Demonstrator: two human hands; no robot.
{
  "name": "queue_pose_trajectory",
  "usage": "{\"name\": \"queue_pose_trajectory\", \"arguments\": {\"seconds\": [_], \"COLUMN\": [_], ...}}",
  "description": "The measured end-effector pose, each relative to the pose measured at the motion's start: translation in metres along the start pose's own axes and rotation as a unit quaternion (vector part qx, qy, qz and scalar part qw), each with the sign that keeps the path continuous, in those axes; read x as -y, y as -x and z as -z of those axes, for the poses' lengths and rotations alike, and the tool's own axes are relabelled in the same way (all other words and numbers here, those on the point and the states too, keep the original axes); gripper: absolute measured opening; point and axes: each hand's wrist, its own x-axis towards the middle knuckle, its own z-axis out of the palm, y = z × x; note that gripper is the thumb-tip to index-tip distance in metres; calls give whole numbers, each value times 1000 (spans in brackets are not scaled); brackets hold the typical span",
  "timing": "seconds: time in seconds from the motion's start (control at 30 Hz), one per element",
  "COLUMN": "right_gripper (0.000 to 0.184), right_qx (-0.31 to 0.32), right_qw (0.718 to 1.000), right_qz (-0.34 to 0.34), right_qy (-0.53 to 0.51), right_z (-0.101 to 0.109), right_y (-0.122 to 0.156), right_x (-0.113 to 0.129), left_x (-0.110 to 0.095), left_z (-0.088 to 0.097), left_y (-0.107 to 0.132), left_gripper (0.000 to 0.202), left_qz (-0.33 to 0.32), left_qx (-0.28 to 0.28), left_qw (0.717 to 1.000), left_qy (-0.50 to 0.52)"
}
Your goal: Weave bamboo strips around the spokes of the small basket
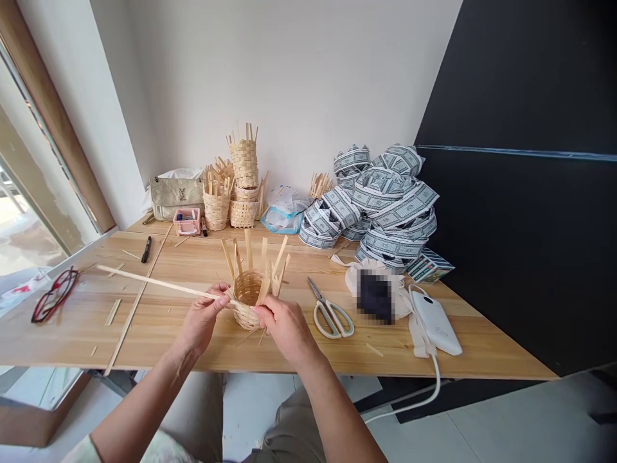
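A small woven basket [247, 314] of pale wood strips stands near the table's front edge, with several uprights sticking up from its rim. My left hand [205, 320] pinches a long thin strip [159, 281] between thumb and fingers. The strip reaches far out to the left, and its other end meets the basket's side. On the basket's right, my right hand [285, 323] is closed on the wall, thumb and fingertips near the rim by an upright. Its lower fingers are partly hidden. Scissors [331, 313] lie partly open to the right of that hand.
Finished baskets [243, 164] are stacked at the back beside a beige handbag [177, 196] and a pink box [187, 222]. Patterned paper crowns [385, 199] are piled back right. Red glasses [55, 294], a marker [146, 249] and a white power bank [436, 321] lie around.
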Motion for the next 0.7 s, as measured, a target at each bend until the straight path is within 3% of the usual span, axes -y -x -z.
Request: {"name": "queue_pose_trajectory", "arguments": {"seconds": [0.13,0.27,0.47,0.7], "right_gripper": [14,17,12,36], "right_qx": [5,-17,-114,-191], "right_qw": [999,999,992,962], "right_qz": [27,38,40,179], "right_qy": [-18,-12,-41,-74], "right_z": [8,9,-18,-35], "right_y": [-1,-1,4,14], "right_x": [-3,-3,-8,-25], "left_x": [-3,-6,-1,1], "left_z": [-5,-13,-11,-14], "left_y": [-2,-1,4,5], "left_gripper": [13,33,33,36], "left_qz": [-9,9,11,0], "left_qx": [43,82,58,12], "left_qw": [999,996,998,1000], "left_qy": [19,32,1,26]}}
